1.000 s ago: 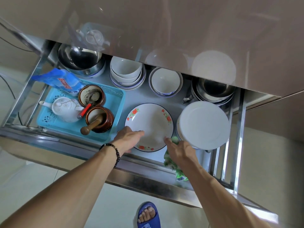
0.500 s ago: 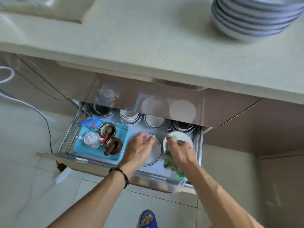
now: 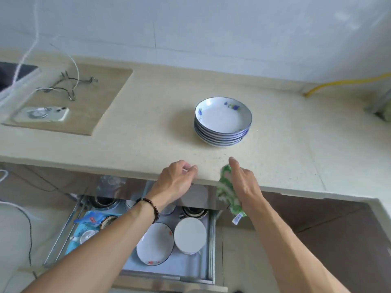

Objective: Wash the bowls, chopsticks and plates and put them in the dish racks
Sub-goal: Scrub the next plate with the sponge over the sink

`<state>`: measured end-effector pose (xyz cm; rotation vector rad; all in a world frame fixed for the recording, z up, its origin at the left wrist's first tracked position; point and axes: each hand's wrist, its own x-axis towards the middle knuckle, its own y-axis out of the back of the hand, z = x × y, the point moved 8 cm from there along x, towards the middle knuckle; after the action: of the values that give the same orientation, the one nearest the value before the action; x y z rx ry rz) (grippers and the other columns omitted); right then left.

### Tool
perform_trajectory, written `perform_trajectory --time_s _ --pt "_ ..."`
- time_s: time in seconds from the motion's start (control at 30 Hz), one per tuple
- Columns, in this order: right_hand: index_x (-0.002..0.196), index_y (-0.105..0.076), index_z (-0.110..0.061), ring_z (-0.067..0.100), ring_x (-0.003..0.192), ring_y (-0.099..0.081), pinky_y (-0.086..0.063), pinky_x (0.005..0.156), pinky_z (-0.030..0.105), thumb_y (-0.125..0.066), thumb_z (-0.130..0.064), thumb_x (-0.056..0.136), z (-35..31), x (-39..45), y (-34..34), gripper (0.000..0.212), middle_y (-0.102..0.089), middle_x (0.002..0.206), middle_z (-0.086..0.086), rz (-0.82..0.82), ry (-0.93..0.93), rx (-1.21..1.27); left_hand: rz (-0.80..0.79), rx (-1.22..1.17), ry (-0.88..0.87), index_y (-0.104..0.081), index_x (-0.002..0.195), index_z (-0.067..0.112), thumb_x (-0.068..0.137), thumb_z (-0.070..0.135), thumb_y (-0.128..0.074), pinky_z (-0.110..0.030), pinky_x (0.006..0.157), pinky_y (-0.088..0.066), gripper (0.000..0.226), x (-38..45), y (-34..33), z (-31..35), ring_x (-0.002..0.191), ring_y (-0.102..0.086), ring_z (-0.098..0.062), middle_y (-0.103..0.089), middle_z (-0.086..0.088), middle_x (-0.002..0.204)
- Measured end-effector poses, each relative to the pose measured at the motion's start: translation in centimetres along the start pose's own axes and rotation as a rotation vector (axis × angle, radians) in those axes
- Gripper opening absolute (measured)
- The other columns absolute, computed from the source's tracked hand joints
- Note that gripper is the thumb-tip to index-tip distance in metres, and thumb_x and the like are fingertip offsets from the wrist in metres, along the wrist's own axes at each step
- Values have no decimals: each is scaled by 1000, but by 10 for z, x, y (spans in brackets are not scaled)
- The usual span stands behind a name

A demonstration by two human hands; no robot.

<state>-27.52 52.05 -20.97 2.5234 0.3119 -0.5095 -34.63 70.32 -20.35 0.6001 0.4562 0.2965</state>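
Plates on counter look next: left hand loosely curled w/ nothing, right hand holding cloth, needs both on stack imo.

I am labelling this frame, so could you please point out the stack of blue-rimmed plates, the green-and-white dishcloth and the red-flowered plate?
Stack of blue-rimmed white plates [image 3: 223, 117], head view, top plate's centre.
Green-and-white dishcloth [image 3: 227, 192], head view, hanging middle.
Red-flowered white plate [image 3: 155, 243], head view, centre.

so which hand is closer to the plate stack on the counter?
Right hand, just below the stack of plates. Left hand sits lower-left, farther off.
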Motion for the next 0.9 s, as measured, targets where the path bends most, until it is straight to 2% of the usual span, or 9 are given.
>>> perform_trajectory --time_s 0.13,0.23,0.33,0.4,0.47,0.53,0.67,0.77,0.9 --pt "79 -63 -14 39 92 -66 -53 92 52 -35 -75 83 -29 46 51 68 -69 96 19 60 17 24 31 -24 11 -60 124 20 101 47 -46 -28 78 -41 38 33 -1 44 98 -58 -20 -61 1 114" --pt "74 -54 -10 29 74 -55 -46 72 38 -34 -69 91 -48 93 86 64 -59 83 11 93 1 60 106 -33 45 -57 128 17 101 46 -47 -28 83 -42 41 67 3 72 110 -58 -22 -59 3 118" --pt "92 -51 -6 24 72 -46 -30 57 33 -31 -62 99 -58 148 112 60 -52 87 11 108 -18 19 226 -38 120 -57 110 15 96 45 -51 -30 70 -37 34 105 8 85 93 -55 -24 -57 1 100" --pt "105 -55 -3 30 86 -51 -33 61 35 -31 -64 98 -65 181 116 66 -57 102 17 77 -21 -16 307 -34 168 -57 105 13 84 54 -50 -30 63 -36 47 129 8 87 90 -55 -26 -60 -6 100" --pt "123 -58 -2 37 102 -55 -43 76 39 -33 -64 98 -75 206 113 71 -58 116 22 23 -12 -82 353 -33 235 -57 112 13 85 53 -53 -31 72 -39 48 145 5 83 96 -52 -24 -58 -8 109" --pt "132 -54 -9 39 107 -55 -45 90 42 -36 -59 101 -88 218 103 61 -54 116 21 -61 50 -177 376 -44 292 -55 116 12 90 46 -58 -33 83 -42 44 154 3 79 106 -49 -24 -55 -9 115" --pt "114 -50 -15 30 91 -57 -45 74 35 -55 -73 85 -92 231 87 65 -58 103 9 -118 65 -235 407 -102 332 -58 109 14 88 37 -65 -35 85 -47 32 165 -1 76 107 -56 -28 -62 -7 111" --pt "105 -53 -15 30 86 -65 -53 69 35 -75 -52 79 -90 237 81 50 -65 95 6 -103 153 -337 475 -126 317 -61 102 16 81 20 -70 -29 75 -44 23 162 -1 77 98 -60 -26 -66 -3 103" --pt "103 -56 -14 32 84 -67 -55 69 37 -77 -38 81 -90 240 81 38 -66 89 6 -88 195 -298 488 -155 297 -64 105 21 74 8 -69 -28 77 -46 34 159 -3 76 99 -60 -25 -66 -3 105"
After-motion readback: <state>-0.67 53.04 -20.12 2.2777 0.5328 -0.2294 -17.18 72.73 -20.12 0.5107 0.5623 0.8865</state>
